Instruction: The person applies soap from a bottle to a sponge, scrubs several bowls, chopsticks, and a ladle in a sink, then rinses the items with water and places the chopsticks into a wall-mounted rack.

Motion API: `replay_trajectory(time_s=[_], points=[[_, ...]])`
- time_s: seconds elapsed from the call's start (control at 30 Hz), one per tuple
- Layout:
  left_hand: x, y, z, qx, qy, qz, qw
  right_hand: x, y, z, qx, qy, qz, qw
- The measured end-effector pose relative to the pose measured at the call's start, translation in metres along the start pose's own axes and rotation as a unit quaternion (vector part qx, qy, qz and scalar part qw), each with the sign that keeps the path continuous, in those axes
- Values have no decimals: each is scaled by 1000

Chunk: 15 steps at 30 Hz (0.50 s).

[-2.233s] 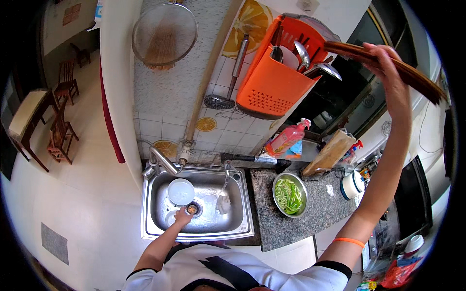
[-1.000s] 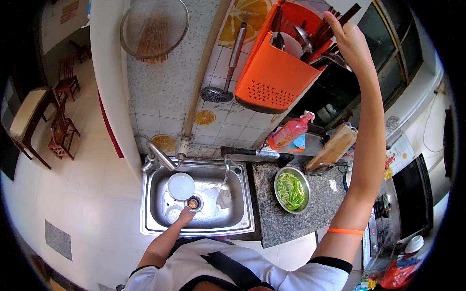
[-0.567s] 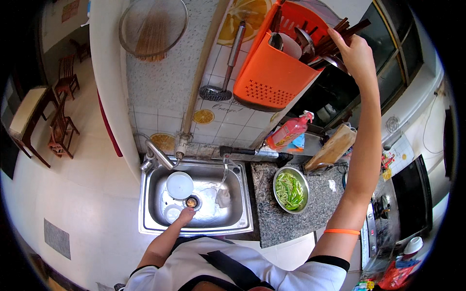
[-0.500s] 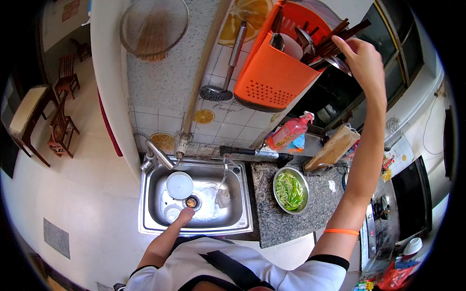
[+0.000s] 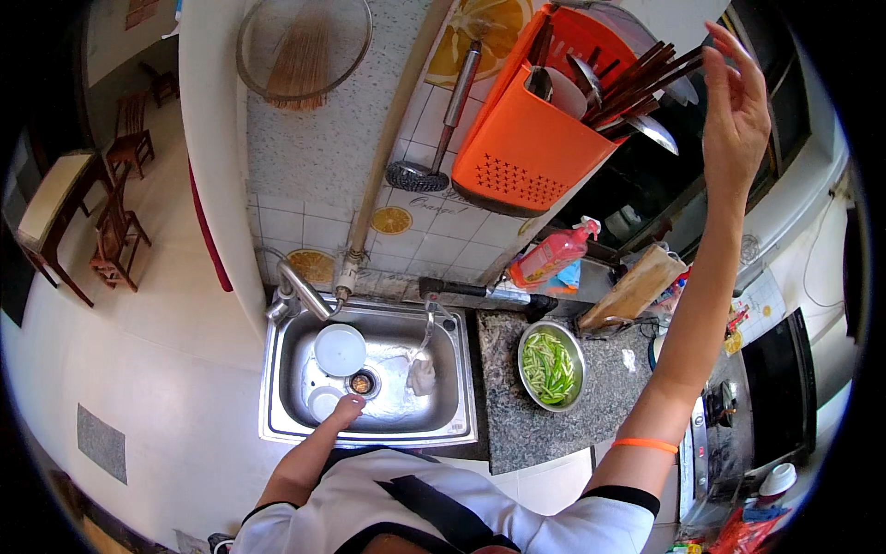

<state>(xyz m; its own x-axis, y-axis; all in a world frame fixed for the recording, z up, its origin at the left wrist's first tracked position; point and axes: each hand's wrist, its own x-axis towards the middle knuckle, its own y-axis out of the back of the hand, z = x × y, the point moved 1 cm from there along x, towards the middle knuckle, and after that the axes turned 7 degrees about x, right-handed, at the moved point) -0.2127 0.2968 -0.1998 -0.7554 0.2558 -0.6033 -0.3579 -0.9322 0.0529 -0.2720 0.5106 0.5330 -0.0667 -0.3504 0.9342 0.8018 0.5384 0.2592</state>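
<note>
1. The right hand is up at the far right. Its fingers are spread apart, and it looks like it holds nothing.
2. The brown chopsticks lean in the orange holder, left of that hand. Their tips come right by its thumb, but I cannot tell if they touch. Their low ends are hidden inside.
3. The left hand is well apart from the right one, over the near left part of the sink. Its fingers are hard to see, so I cannot tell if it grips anything.
4. A small pale bowl is just left of it. The hand may hide part of it.
5. The white bowl sits farther back.
6. On the wall, far left, the round sieve is cut off at the top.
</note>
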Motion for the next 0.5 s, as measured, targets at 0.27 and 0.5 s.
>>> replay_trajectory(time_s=[0.27,0.5], points=[[-1,-16,15,-19,24,-46,999,22,16,27,-10,-64,-112,992],[-8,3,23,-22,37,-41,998,8,2,22,-131,-50,-96,985]])
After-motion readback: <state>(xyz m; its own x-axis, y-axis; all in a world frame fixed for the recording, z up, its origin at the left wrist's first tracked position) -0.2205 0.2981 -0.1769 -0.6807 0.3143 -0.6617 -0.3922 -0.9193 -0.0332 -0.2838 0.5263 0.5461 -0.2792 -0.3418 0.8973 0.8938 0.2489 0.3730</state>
